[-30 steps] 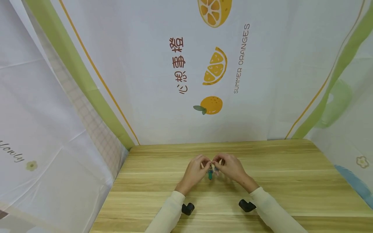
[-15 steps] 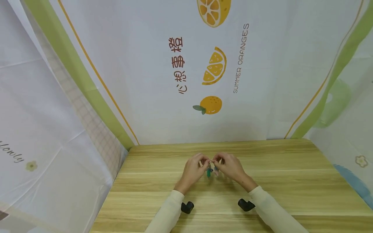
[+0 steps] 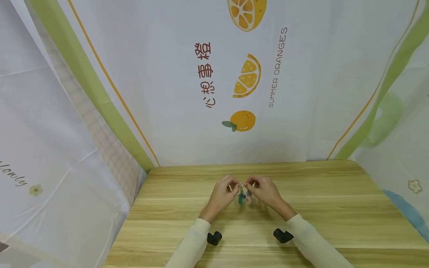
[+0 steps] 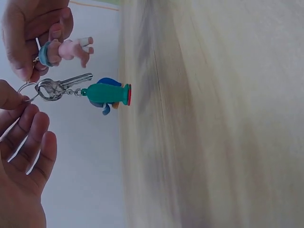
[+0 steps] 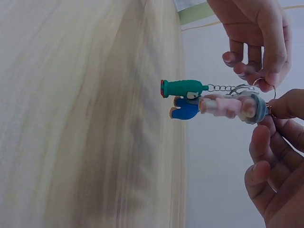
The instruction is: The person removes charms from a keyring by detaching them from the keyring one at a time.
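Note:
Between finger and thumb, my left hand (image 3: 222, 194) pinches a metal key ring (image 4: 29, 90). My right hand (image 3: 265, 192) pinches the small gold-coloured fitting at the top of a pink figure charm (image 4: 69, 50) with a blue-grey cap, right beside the ring. From the ring hang a silver key (image 4: 76, 80), a green bottle-shaped charm (image 5: 184, 88) on a short chain and a blue figure charm (image 5: 184, 110). Everything is held above the wooden table. The right fingertips partly hide whether the fitting is hooked on the ring.
The wooden table (image 3: 187, 208) lies under both hands. Two black angled pieces (image 3: 214, 238) show beside the forearms. A white printed cloth (image 3: 167, 93) stands behind the table, with more cloth (image 3: 67, 186) at the sides.
The fingertips have drawn slightly apart, and the ring shows more clearly between them. The green and pink charms, bunched closer a second ago, now hang more distinctly below the hands.

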Tool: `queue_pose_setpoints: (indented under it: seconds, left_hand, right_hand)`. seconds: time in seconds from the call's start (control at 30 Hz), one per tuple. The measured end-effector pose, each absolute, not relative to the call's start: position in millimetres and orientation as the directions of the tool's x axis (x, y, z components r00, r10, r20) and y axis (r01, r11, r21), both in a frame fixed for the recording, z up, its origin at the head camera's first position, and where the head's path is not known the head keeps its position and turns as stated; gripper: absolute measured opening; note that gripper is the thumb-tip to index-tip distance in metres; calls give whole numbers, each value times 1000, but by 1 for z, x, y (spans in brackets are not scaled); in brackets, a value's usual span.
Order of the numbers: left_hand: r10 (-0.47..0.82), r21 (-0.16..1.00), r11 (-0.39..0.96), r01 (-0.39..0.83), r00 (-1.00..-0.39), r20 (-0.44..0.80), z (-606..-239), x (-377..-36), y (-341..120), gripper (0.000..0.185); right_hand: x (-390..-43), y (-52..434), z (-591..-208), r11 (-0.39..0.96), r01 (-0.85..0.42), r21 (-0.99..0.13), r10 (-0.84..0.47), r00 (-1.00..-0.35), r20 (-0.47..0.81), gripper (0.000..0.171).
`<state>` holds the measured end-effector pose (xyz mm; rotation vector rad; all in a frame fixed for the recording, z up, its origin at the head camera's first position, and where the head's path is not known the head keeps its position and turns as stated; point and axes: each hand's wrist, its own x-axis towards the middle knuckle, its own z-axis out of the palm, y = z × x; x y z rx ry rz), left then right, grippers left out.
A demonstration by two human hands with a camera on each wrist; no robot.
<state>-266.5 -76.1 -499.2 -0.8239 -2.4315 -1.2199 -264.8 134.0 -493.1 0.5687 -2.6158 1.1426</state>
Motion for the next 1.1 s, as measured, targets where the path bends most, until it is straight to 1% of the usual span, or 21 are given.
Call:
queue_pose_setpoints:
  seconds: [0.23,0.53,0.8,1.1]
  left_hand:
    - [353,657,483,579,-815,459,-497,-265,-73,9]
    - [361,648,508,568,-823,439,-494,-264,-68,10]
    - [355,628,512,586,-810,466,-495,-265,-68,10]
    - [341,623,506,597,-802,491,-496,-264,-68,10]
  right_hand:
    - [-265,135,-492,606,-450,-655,-268,-892,365,6]
    - [-263,132,-490,605,-468,-644,-279,-882,380,7]
    - [-263,131,-490,604,-465,-648,-274,-884,378,6]
    - [-265,132,-496,622,-470,-626,-268,-880,393,8]
